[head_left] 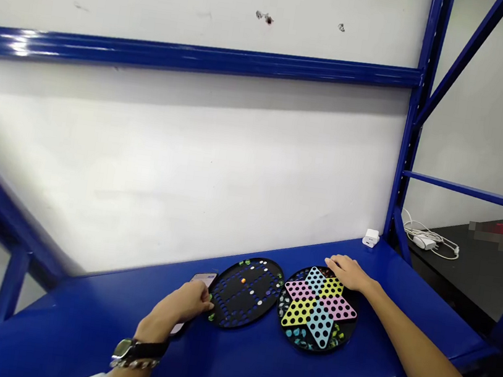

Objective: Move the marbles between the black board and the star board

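Two round black boards lie side by side on a blue table. The right one is a Chinese checkers board (323,305) with a pink, yellow and light-blue star and coloured marbles around its rim. A plain black board (235,303) with holes sits to its left, holding white, orange and green pieces. At that board's left edge, my left hand (189,301) has its fingers pinched together; whatever is between them is hidden. Partly under this hand lies a phone (204,278). My right hand (346,272) rests with fingers stretched out over the far right rim of the star board.
A white charger plug (370,238) stands at the back right of the blue table (225,372). Blue metal frame posts and a crossbar (204,60) run along the white wall. On a black table (480,258) at the right lies a white adapter with its cable (426,242).
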Motion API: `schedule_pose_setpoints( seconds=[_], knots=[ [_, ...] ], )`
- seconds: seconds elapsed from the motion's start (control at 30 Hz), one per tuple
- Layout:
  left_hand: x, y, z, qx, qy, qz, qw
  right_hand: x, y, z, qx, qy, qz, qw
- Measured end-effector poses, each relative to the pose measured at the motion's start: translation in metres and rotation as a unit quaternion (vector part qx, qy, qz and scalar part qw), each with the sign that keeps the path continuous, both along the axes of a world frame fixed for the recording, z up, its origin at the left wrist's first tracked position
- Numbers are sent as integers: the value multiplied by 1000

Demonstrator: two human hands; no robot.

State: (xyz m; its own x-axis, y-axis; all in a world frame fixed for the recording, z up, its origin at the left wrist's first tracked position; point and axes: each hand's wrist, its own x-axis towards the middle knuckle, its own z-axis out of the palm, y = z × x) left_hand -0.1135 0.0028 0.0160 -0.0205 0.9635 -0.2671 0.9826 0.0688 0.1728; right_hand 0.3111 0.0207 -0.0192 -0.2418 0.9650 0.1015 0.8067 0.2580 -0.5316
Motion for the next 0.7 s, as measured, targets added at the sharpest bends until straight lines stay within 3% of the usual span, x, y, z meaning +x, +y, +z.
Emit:
schedule_pose_setpoints(
  seconds=[0.17, 0.37, 0.57, 0.7],
  knots=[
    [9, -2, 8, 46, -4, -30, 998, 1, 3, -4, 3, 3, 2, 1000],
    [13, -7, 7, 1, -35, -42, 999, 2, 5, -7, 7, 1, 4, 1000],
    [27, -26, 6, -41, -63, -136, 988, 1, 4, -5, 3, -3, 6, 1000],
    [38, -35, 6, -41, -31, -147, 988, 1, 3, -4, 3, -2, 3, 1000]
  ],
)
